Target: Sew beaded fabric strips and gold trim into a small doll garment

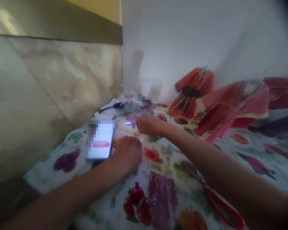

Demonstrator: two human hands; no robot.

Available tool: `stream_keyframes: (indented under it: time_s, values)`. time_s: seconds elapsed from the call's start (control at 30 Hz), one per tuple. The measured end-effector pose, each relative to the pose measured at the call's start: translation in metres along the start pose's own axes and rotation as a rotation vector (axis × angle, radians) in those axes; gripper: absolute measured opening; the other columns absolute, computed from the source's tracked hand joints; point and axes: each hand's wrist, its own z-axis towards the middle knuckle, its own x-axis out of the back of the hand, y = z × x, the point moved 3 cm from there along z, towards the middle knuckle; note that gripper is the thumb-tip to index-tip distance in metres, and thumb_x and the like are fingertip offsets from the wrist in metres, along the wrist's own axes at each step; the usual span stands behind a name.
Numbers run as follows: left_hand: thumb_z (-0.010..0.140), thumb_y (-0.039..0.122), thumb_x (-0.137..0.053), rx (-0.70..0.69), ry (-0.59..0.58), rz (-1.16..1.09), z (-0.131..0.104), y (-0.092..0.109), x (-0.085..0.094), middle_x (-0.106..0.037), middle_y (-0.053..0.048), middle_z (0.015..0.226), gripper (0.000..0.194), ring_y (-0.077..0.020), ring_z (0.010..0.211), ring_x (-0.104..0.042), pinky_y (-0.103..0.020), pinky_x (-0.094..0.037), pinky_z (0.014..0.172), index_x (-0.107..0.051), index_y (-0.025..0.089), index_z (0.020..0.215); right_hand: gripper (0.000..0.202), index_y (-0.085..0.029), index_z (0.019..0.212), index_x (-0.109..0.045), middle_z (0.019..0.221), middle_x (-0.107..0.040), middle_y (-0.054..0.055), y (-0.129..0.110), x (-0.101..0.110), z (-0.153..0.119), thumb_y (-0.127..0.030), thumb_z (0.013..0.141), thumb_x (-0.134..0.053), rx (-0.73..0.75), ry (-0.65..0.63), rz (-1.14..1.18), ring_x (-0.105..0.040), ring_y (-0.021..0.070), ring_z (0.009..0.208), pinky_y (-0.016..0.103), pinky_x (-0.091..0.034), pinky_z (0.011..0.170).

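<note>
My left hand (129, 156) rests low over the flower-and-fruit patterned tablecloth (69, 182), beside a lit phone (102, 142). Its fingers are curled under and hide whatever they may hold. Farther forward, my right hand (148, 125) is closed, its fingertips turned away from view. By its fingers lies a shiny bit (128, 123) with a purplish glint, near a clear plastic wrapping (131, 95); blur hides what the fingers hold. Below my hands lies a small purple sequined garment (163, 198) with a pale gold band. Red-handled scissors (224, 207) lie partly beneath my right forearm.
Small orange (196, 89) and pink (235, 105) garments stand toward the right wall, with a dark red one (282, 92) behind. A dark long-handled item (110, 107) lies on white paper at the back left. Walls border the table's left and back.
</note>
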Motion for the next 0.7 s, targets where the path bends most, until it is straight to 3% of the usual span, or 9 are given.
stream_keyframes:
  time_s: [0.3, 0.47, 0.7]
  values:
    - [0.091, 0.023, -0.04, -0.012, 0.009, -0.012, -0.001, -0.001, 0.0, -0.065, -0.023, 0.104, 0.034, -0.0335, 0.092, -0.059, -0.048, -0.044, 0.085, -0.063, 0.003, 0.108, 0.021, -0.014, 0.094, -0.067, 0.096, -0.07, 0.011, -0.002, -0.006, -0.001, -0.017, 0.081, -0.051, 0.061, -0.001, 0.04, -0.06, 0.0194, 0.085, 0.027, -0.038, 0.069]
    - [0.093, 0.023, -0.038, -0.011, 0.002, 0.001, 0.0, 0.001, 0.002, -0.065, -0.024, 0.106, 0.037, -0.0343, 0.095, -0.059, -0.048, -0.044, 0.086, -0.061, 0.001, 0.111, 0.026, -0.013, 0.105, -0.065, 0.107, -0.068, 0.012, -0.013, -0.013, 0.011, -0.02, 0.084, -0.051, 0.112, 0.028, 0.006, -0.061, 0.0216, 0.093, 0.029, -0.041, 0.074]
    - [0.094, 0.024, -0.038, -0.017, -0.016, 0.025, 0.0, 0.001, 0.005, -0.066, -0.023, 0.107, 0.039, -0.0344, 0.098, -0.059, -0.048, -0.043, 0.089, -0.061, 0.001, 0.114, 0.032, -0.011, 0.111, -0.065, 0.103, -0.07, 0.015, -0.019, -0.018, 0.03, -0.013, 0.082, -0.05, 0.134, -0.027, -0.068, -0.065, 0.0245, 0.09, 0.029, -0.044, 0.068]
